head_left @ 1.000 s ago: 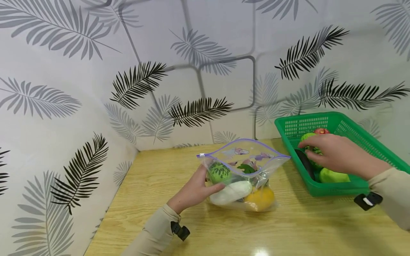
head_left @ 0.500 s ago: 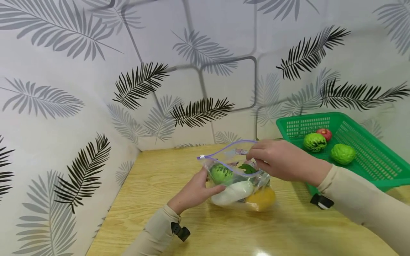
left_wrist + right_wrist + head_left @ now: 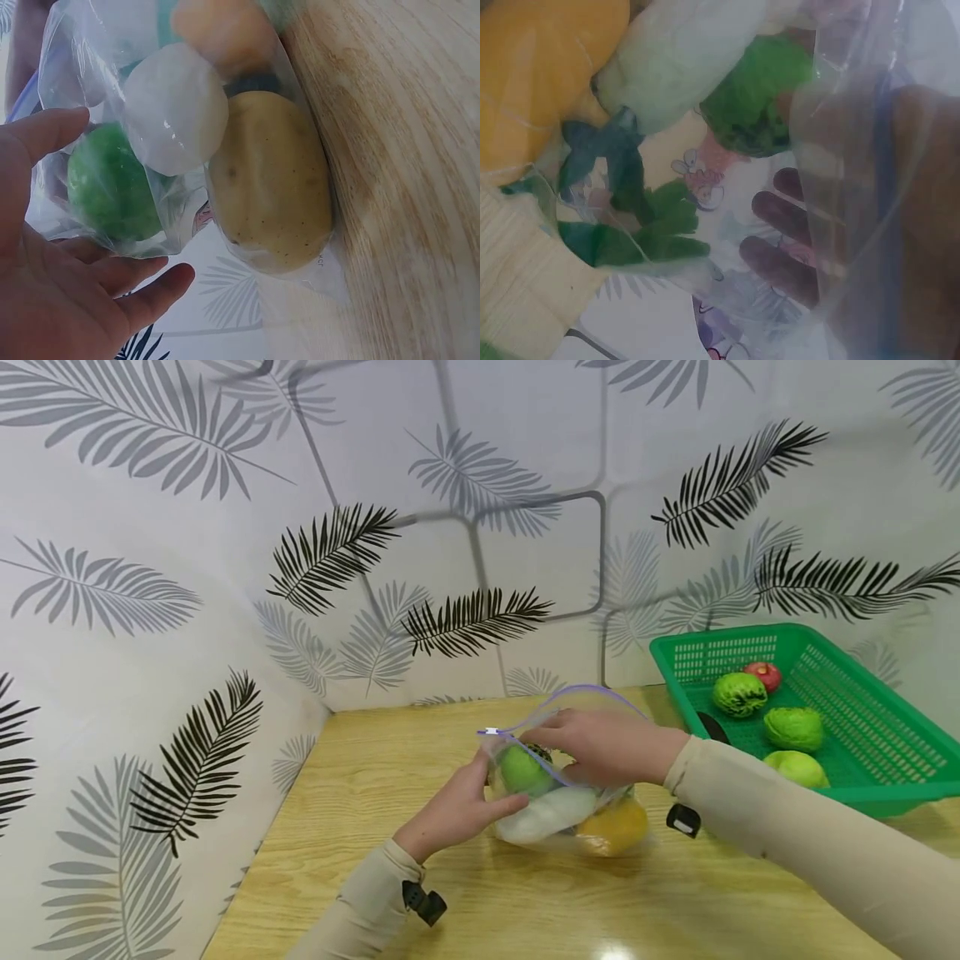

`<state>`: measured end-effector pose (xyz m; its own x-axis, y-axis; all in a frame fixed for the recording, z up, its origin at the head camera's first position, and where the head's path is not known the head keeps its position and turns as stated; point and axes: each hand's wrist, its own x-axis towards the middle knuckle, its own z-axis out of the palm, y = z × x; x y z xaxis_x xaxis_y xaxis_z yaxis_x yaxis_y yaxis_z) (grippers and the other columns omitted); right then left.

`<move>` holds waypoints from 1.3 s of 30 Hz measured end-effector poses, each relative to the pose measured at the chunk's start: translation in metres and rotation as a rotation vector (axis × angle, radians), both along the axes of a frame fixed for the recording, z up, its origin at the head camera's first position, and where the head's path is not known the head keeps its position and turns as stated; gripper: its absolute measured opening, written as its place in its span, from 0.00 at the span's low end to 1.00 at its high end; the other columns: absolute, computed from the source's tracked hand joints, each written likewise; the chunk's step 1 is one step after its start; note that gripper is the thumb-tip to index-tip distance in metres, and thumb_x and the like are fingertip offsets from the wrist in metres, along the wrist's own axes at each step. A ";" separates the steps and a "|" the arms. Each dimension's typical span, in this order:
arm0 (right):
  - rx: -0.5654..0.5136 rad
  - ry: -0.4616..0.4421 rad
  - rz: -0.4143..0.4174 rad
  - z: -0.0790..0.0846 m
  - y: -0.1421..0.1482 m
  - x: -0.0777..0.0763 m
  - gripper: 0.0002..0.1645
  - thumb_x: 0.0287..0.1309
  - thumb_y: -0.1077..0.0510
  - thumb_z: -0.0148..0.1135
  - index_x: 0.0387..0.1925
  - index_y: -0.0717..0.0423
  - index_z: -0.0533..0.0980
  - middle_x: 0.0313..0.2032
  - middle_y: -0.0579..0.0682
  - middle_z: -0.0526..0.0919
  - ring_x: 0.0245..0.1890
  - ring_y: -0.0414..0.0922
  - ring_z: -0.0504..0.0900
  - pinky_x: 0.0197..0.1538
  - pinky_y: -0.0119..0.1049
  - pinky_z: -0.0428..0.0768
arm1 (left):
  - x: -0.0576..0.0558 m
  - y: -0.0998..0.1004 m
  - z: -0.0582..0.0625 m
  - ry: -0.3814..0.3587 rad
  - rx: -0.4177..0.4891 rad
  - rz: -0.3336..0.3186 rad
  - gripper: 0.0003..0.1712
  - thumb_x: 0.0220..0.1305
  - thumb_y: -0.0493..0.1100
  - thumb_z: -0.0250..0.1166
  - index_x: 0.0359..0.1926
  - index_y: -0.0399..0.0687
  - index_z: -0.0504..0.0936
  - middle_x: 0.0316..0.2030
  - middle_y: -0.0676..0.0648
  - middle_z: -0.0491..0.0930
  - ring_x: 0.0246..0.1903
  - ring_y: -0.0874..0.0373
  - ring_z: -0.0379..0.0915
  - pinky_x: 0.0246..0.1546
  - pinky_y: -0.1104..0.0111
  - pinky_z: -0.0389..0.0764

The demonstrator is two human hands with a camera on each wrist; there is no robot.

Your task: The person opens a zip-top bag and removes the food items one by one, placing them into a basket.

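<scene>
A clear zip bag (image 3: 487, 810) with a purple rim and a white slider stands on the table. My left hand (image 3: 457, 810) holds its left side, thumb in front and fingers behind. My right hand (image 3: 600, 747) reaches into the mouth, fingers fairly straight in the right wrist view and close to a green round fruit or vegetable (image 3: 522, 770). Also in the bag are a long white vegetable (image 3: 551, 814), an orange-yellow one (image 3: 613, 827), a potato (image 3: 270, 180) and a dark green lobed piece (image 3: 660, 217). My right hand hides part of the bag's mouth.
A green plastic basket (image 3: 892, 791) stands to the right. It holds a red fruit (image 3: 763, 676), crinkled green vegetables (image 3: 795, 729), a smooth yellow-green one (image 3: 798, 768) and a dark long one (image 3: 713, 727). A leaf-patterned cloth (image 3: 420, 468) hangs behind the table.
My right hand has moved left from over the basket, across to the bag, and now reaches inside it. The green round piece looks turned. My left hand has stayed at the bag's side.
</scene>
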<state>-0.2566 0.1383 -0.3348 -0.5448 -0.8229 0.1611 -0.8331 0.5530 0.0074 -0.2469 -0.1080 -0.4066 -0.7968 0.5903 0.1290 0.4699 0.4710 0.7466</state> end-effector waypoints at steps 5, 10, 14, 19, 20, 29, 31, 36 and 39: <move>0.078 -0.031 -0.023 -0.006 -0.005 -0.003 0.39 0.53 0.55 0.68 0.67 0.47 0.66 0.57 0.46 0.76 0.52 0.50 0.72 0.47 0.43 0.80 | 0.002 0.001 0.000 -0.003 -0.027 0.006 0.48 0.62 0.61 0.60 0.73 0.50 0.45 0.62 0.47 0.66 0.59 0.59 0.59 0.57 0.50 0.69; 0.070 -0.040 -0.025 -0.014 -0.008 -0.008 0.39 0.52 0.59 0.66 0.67 0.54 0.64 0.55 0.50 0.77 0.53 0.50 0.72 0.54 0.45 0.76 | 0.003 0.002 0.000 0.009 -0.035 0.001 0.49 0.63 0.62 0.60 0.74 0.50 0.44 0.64 0.46 0.63 0.61 0.58 0.56 0.58 0.51 0.68; 0.045 -0.047 -0.055 -0.017 -0.009 -0.010 0.35 0.55 0.58 0.62 0.64 0.58 0.66 0.54 0.52 0.78 0.53 0.51 0.72 0.55 0.45 0.75 | 0.002 0.003 -0.001 0.016 -0.039 0.000 0.47 0.63 0.61 0.60 0.72 0.47 0.47 0.63 0.45 0.63 0.60 0.57 0.59 0.57 0.51 0.69; 0.023 -0.012 -0.040 -0.020 -0.008 -0.012 0.36 0.55 0.56 0.62 0.66 0.57 0.65 0.55 0.53 0.77 0.54 0.50 0.71 0.54 0.46 0.76 | 0.001 0.003 -0.001 0.029 -0.026 -0.011 0.44 0.63 0.60 0.60 0.71 0.48 0.50 0.61 0.46 0.66 0.59 0.59 0.60 0.56 0.50 0.70; 0.027 0.007 -0.030 -0.020 -0.008 -0.012 0.37 0.55 0.55 0.63 0.66 0.57 0.64 0.54 0.53 0.77 0.54 0.50 0.71 0.55 0.46 0.76 | 0.002 0.003 -0.001 0.034 -0.027 -0.012 0.45 0.63 0.60 0.60 0.71 0.49 0.49 0.62 0.46 0.65 0.59 0.59 0.60 0.57 0.50 0.70; 0.034 0.113 -0.015 -0.015 -0.007 -0.006 0.33 0.49 0.57 0.66 0.60 0.57 0.70 0.50 0.56 0.76 0.49 0.49 0.72 0.48 0.44 0.80 | 0.003 0.003 0.000 0.040 -0.005 -0.012 0.48 0.64 0.58 0.61 0.74 0.49 0.45 0.67 0.46 0.59 0.61 0.57 0.57 0.57 0.50 0.69; 0.028 0.176 0.001 -0.011 -0.006 -0.003 0.32 0.47 0.56 0.68 0.56 0.56 0.72 0.48 0.54 0.77 0.47 0.48 0.73 0.46 0.42 0.81 | 0.003 0.003 0.000 0.033 0.008 -0.015 0.46 0.64 0.56 0.62 0.73 0.47 0.47 0.66 0.44 0.61 0.61 0.55 0.58 0.57 0.49 0.69; -0.052 0.280 0.037 0.004 0.004 0.005 0.33 0.42 0.54 0.73 0.52 0.55 0.73 0.43 0.52 0.75 0.42 0.48 0.73 0.41 0.43 0.81 | 0.002 0.002 -0.002 0.026 0.009 -0.011 0.46 0.63 0.58 0.61 0.73 0.47 0.48 0.65 0.43 0.63 0.61 0.55 0.58 0.56 0.50 0.70; -0.101 0.291 0.017 0.019 0.016 0.012 0.36 0.40 0.52 0.76 0.53 0.54 0.73 0.44 0.52 0.74 0.40 0.46 0.73 0.37 0.43 0.83 | 0.002 0.002 -0.002 0.028 0.004 0.000 0.47 0.63 0.60 0.61 0.73 0.47 0.48 0.64 0.42 0.63 0.60 0.56 0.59 0.56 0.52 0.70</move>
